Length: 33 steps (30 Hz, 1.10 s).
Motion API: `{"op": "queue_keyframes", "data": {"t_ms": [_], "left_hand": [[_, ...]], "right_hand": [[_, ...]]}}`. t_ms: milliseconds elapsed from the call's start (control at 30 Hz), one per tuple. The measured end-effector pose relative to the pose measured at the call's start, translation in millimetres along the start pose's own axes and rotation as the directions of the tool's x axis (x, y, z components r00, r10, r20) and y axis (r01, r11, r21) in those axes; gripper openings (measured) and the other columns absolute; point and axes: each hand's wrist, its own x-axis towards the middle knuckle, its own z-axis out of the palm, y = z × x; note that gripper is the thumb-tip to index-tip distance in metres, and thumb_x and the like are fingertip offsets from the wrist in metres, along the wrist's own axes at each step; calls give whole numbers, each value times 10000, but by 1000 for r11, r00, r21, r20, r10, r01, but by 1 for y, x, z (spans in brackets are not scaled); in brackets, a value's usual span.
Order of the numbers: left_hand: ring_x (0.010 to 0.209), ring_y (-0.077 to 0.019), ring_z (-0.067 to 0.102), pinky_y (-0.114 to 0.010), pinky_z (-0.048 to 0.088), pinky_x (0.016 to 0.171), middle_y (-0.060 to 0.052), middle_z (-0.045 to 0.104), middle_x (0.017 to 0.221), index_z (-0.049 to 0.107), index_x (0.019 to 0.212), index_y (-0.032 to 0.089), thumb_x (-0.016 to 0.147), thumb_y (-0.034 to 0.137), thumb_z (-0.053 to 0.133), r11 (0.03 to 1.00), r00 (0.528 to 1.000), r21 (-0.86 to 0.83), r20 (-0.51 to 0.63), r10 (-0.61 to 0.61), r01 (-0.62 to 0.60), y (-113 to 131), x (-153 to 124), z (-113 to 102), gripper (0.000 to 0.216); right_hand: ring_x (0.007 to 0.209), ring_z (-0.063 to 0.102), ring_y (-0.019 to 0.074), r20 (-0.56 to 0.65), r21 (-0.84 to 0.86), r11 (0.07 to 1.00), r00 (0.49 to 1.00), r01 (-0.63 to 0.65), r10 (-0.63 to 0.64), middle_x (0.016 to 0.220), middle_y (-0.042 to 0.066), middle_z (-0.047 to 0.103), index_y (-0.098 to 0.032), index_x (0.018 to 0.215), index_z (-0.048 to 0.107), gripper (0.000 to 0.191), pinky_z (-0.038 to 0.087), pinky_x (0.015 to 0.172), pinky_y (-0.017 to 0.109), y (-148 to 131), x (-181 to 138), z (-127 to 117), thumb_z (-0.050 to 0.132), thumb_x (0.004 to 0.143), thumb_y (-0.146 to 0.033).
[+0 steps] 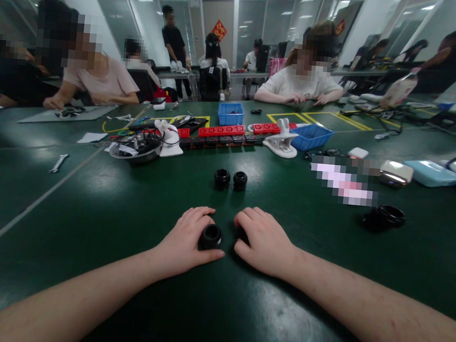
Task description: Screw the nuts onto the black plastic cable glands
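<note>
My left hand [190, 239] lies on the green table [129, 290] with its thumb and fingers curved round a short, hollow black cylinder [211, 236]. The open top of this piece faces up. Just to the right, my right hand [264, 240] is curled over a dark piece [242, 236]. Most of that one is hidden by the fingers, so its shape does not show fully. Beyond both hands stand two similar ribbed black cylinders, a left one [222, 179] and a right one [240, 180], close side by side.
A larger black ring-like piece [384, 217] lies at right. Across the table runs a red power strip [221, 131], with white clamps [281, 139], blue bins [231, 114] and a bowl of cables [136, 149]. A wrench [59, 163] lies left. Co-workers sit opposite.
</note>
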Motion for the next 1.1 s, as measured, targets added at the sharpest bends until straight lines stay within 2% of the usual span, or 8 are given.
{"op": "queue_keyframes", "data": {"t_ms": [300, 433, 500, 633, 767, 833, 1000, 1100], "left_hand": [[1184, -315, 367, -510, 308, 973, -104, 441, 1250, 533, 901, 197, 687, 482, 640, 1000, 1000, -2, 5, -5, 5, 1, 0, 0, 372], [1190, -314, 363, -513, 307, 974, -112, 440, 1253, 532, 915, 192, 691, 488, 635, 1000, 1000, -3, 5, -4, 4, 0, 0, 0, 385], [1190, -312, 365, -516, 308, 972, -113, 441, 1253, 531, 925, 193, 695, 503, 626, 1000, 1000, -2, -2, 3, -3, 0, 0, 0, 398], [1184, -305, 381, -518, 294, 988, -106, 460, 1237, 533, 944, 195, 711, 501, 603, 1000, 1000, 6, -18, 24, -24, -2, -1, 3, 390], [1201, -314, 371, -514, 263, 1018, -132, 444, 1270, 458, 1158, 173, 682, 467, 632, 999, 998, 20, -47, 30, -29, -4, 0, 7, 586], [1207, -318, 368, -511, 264, 1023, -135, 447, 1275, 441, 1195, 167, 667, 440, 646, 1000, 999, 26, -46, 16, -15, -4, 0, 8, 629], [1225, -302, 360, -482, 269, 1033, -133, 445, 1286, 438, 1217, 159, 647, 363, 648, 999, 998, 39, -61, -19, 22, -3, -1, 9, 641], [1271, -328, 291, -512, 219, 1042, -185, 354, 1362, 351, 1299, 112, 633, 479, 646, 993, 995, 80, -53, -85, 89, -2, -2, 9, 815]], "right_hand": [[789, 464, 173, -11, 7, 1000, 1000, -10, 10, 836, 51, 545, -158, 796, 554, 99, 370, 701, 295, 2, 1, 3, 490, 732, -196], [858, 471, 194, -69, 72, 997, 997, -11, 16, 912, 72, 543, -153, 854, 574, 167, 384, 767, 335, 3, 0, 2, 516, 771, -287], [931, 461, 211, -157, 118, 992, 987, 35, -16, 993, 91, 532, -147, 914, 574, 244, 375, 823, 367, 3, -2, 0, 521, 786, -348], [1031, 438, 227, -291, 119, 961, 934, 251, -209, 1089, 107, 525, -137, 1022, 556, 341, 322, 927, 412, -6, -4, -9, 538, 781, -379], [1143, 382, 238, -211, 49, 941, 925, 333, -316, 1204, 94, 497, -159, 1158, 497, 433, 189, 1037, 450, -24, -4, -12, 550, 781, -364], [1147, 389, 228, -149, 27, 940, 932, 339, -331, 1190, 82, 519, -171, 1154, 502, 403, 158, 1053, 455, -31, -1, -11, 555, 786, -327], [1001, 494, 206, -42, -61, 948, 948, 313, -316, 1004, 61, 618, -162, 955, 597, 209, 201, 1034, 436, -41, 13, -13, 588, 751, -205], [952, 525, 225, 14, -116, 957, 964, 266, -266, 977, 68, 637, -155, 931, 601, 219, 265, 982, 450, -46, 23, -19, 624, 724, -224]]}}
